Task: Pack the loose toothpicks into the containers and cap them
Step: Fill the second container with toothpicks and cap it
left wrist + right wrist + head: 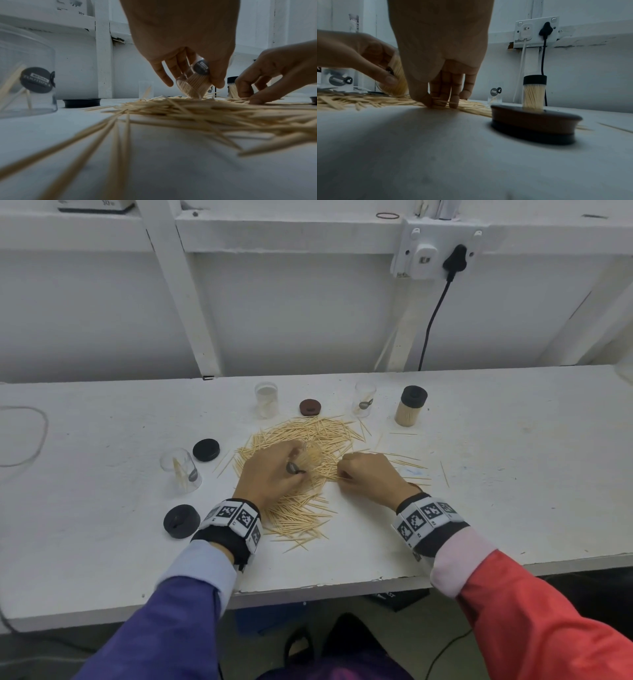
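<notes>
Two sleeves, purple on the left and red on the right, lead to the hands. Fingers of the left hand (270,472) curl round a clear plastic container (193,85) almost full of toothpicks, tilted with its mouth down on the pile of loose wooden toothpicks (301,474). Fingers of the right hand (368,477) pinch a few toothpicks at the edge of the pile. On the white desk (513,474) stand three nearly empty clear containers, one capped full container (410,406) and several round dark caps.

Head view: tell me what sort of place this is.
Probably a plain workshop or utility room: a rough white-painted workbench, a white boarded wall with a surface-mounted socket and black plug, no household furnishings.
</notes>
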Demonstrator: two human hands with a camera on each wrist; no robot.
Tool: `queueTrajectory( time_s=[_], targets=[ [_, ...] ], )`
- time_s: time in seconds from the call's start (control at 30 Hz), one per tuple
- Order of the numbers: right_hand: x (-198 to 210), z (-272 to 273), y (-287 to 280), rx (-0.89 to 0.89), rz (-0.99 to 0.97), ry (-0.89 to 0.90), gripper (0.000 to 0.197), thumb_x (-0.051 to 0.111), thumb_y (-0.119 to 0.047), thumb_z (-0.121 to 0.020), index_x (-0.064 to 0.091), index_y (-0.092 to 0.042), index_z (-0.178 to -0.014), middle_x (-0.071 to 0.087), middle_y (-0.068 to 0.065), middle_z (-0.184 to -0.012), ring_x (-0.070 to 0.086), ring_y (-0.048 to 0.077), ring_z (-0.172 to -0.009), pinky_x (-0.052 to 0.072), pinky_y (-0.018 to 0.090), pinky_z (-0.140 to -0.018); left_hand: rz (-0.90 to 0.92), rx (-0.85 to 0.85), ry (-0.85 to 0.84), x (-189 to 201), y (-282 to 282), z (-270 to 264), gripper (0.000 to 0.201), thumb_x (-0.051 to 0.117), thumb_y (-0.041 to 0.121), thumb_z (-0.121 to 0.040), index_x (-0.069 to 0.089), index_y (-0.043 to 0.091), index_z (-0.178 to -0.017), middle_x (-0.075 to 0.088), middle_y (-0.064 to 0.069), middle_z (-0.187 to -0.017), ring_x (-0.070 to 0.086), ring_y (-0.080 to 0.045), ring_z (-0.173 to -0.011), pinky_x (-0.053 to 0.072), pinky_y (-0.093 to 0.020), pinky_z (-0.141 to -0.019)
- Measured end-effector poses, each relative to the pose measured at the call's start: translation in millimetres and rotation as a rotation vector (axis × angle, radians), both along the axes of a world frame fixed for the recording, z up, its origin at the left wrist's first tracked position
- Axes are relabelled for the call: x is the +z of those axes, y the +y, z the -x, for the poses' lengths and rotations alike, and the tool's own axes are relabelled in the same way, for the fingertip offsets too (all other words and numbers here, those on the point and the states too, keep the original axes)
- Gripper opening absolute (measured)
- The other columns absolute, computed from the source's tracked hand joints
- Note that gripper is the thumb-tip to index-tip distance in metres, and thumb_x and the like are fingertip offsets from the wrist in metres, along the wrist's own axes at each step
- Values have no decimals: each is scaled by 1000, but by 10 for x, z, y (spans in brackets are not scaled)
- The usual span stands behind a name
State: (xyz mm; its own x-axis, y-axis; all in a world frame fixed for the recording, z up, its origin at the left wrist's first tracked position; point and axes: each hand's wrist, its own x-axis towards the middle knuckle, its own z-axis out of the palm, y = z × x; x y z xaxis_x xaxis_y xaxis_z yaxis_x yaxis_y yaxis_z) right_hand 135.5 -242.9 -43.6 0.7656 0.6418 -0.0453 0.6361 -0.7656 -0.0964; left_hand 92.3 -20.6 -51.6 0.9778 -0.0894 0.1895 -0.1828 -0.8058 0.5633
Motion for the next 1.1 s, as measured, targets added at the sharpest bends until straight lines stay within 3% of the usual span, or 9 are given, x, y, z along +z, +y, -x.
queueTrajectory(
  time_s=[0.13,0.23,0.33,0.47,0.63,0.7,0.83,0.93,1.1],
  targets=[
    [-18,-37,-48,-23,-34,-64,14,50,-19,-92,60,-12,-85,60,0,-88,51,18,-77,29,28,-57,3,0,-4,9,-2,0,48,69,41,-80,58,24,-123,65,8,-109,60,-16,-104,48,-29,-83],
    [-39,-46,-60,-35,-113,-126,15,53,-19,-92,64,-11,-84,62,-1,-85,56,21,-71,28,26,-54,-3,25,-27,50,-9,13,49,68,40,-79,59,20,-123,66,4,-111,59,-18,-104,49,-33,-83],
    [-83,-40,-39,-60,-243,-235,13,63,-18,-88,63,-12,-76,61,-2,-72,58,22,-55,32,24,-45,-23,32,-39,53,-6,10,52,68,38,-79,58,18,-126,65,2,-116,58,-19,-110,47,-32,-85],
    [-67,-38,-28,-123,-364,-333,16,68,-16,-85,57,-15,-73,55,-4,-57,48,18,-42,27,21,-41,-84,8,-61,14,14,-13,49,70,36,-82,58,19,-126,64,4,-116,56,-18,-111,45,-32,-83],
    [-48,-23,-23,-54,-467,-382,22,48,-27,-92,63,-16,-79,60,-6,-63,50,15,-45,36,24,-38,-98,-31,-83,-25,38,-20,55,60,50,-81,59,18,-125,64,4,-118,56,-18,-111,45,-30,-83],
    [-50,-19,-16,-34,-474,-386,25,46,-28,-92,64,-17,-79,61,-6,-63,51,15,-46,35,24,-39,-100,-37,-91,-28,40,-19,60,50,57,-80,59,18,-125,64,4,-117,57,-18,-110,44,-29,-82],
    [-78,-27,-21,-5,-478,-387,24,47,-28,-92,65,-17,-79,61,-6,-63,53,14,-48,36,23,-40,-115,-47,-110,-27,30,-18,63,47,58,-79,60,15,-123,65,1,-113,58,-20,-107,45,-29,-80],
    [-85,-35,-24,1,-484,-393,24,47,-28,-91,65,-17,-79,59,-6,-63,52,14,-49,35,22,-40,-116,-58,-130,-23,18,-25,58,53,56,-81,62,15,-120,66,1,-109,60,-20,-103,46,-30,-79],
    [-81,-50,-4,5,-466,-419,20,49,-24,-94,64,-15,-84,60,-3,-73,56,17,-61,38,27,-39,-133,-149,-152,-74,20,-48,49,71,35,-77,62,16,-121,66,0,-105,60,-21,-97,51,-39,-78]
  ],
)
